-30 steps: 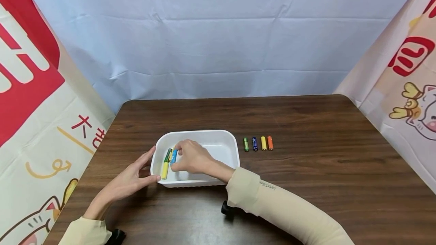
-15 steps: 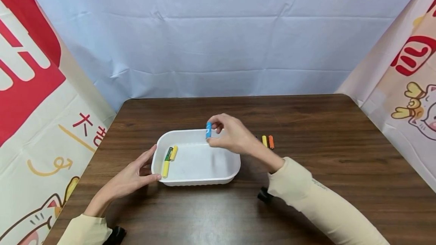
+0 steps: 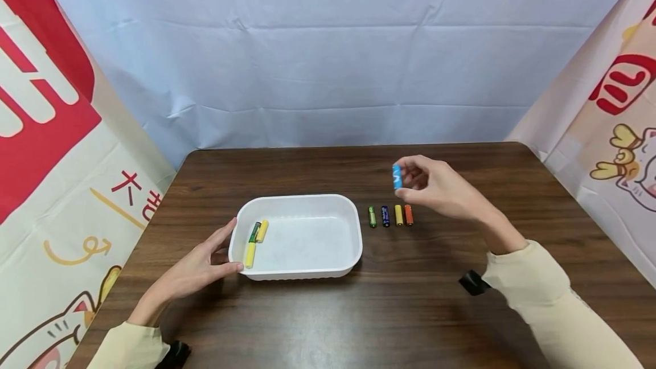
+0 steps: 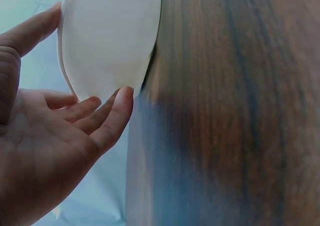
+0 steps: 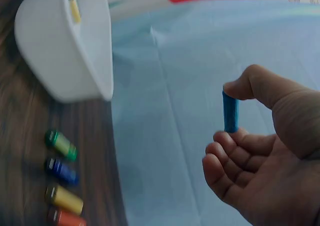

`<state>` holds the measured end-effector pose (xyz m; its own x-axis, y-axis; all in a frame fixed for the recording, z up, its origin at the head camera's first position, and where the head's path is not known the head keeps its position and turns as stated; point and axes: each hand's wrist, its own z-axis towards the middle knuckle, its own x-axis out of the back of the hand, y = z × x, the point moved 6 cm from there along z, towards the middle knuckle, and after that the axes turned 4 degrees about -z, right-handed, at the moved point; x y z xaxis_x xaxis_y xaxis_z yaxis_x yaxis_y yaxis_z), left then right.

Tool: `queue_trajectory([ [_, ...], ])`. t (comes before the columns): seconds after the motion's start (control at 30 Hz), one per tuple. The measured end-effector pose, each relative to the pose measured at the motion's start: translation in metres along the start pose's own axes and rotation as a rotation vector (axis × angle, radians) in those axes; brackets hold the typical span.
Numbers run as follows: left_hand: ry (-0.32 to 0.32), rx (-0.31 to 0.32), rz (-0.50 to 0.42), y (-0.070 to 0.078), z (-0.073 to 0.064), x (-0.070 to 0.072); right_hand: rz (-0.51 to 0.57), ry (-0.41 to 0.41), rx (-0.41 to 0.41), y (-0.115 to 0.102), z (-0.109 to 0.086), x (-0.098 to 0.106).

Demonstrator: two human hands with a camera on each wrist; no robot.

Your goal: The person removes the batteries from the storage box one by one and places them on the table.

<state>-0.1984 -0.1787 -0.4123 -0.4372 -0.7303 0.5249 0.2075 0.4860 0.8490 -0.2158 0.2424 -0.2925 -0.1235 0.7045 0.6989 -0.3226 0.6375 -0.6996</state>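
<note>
Above the table, right of the tray, my right hand [image 3: 443, 189] pinches a light blue battery [image 3: 397, 177] upright between thumb and fingertips, also seen in the right wrist view as a blue battery [image 5: 230, 112]. My left hand [image 3: 197, 266] rests against the left end of the white tray [image 3: 335, 271], fingers and thumb spread along its rim. Inside the tray's left side lie a green battery [image 3: 254, 232] and two yellow ones, the nearer yellow battery [image 3: 250, 255] and the farther yellow battery [image 3: 262, 231]. The left wrist view shows fingertips [image 4: 125, 93] touching the tray wall.
Right of the tray, a row of batteries lies on the brown table [image 3: 328, 323]: a green battery [image 3: 372, 217], a dark blue battery [image 3: 385, 216], a yellow battery [image 3: 398, 215] and an orange battery [image 3: 408, 214]. A pale cloth [image 3: 328, 73] hangs behind the table.
My right hand has lifted the light blue battery out of the tray and carried it right, above and beyond the row. My left hand stays at the tray's end.
</note>
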Motion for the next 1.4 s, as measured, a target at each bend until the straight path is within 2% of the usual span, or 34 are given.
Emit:
queue_trajectory([
  [0.27, -0.006, 0.004, 0.011, 0.0, 0.001, 0.0, -0.028, -0.043, -0.043, 0.059, -0.021, 0.01],
  [0.47, -0.011, 0.001, -0.002, 0.001, 0.002, 0.0, -0.08, -0.088, -0.069, 0.098, -0.028, -0.001],
  [0.63, -0.016, -0.012, 0.0, 0.001, 0.003, -0.001, -0.148, -0.12, -0.082, 0.12, -0.032, -0.013],
  [0.87, -0.015, -0.008, -0.012, 0.0, 0.003, -0.001, -0.253, -0.12, -0.093, 0.134, -0.032, -0.023],
  [1.4, 0.002, 0.016, 0.007, -0.001, 0.0, -0.001, -0.339, -0.109, -0.108, 0.142, -0.028, -0.034],
])
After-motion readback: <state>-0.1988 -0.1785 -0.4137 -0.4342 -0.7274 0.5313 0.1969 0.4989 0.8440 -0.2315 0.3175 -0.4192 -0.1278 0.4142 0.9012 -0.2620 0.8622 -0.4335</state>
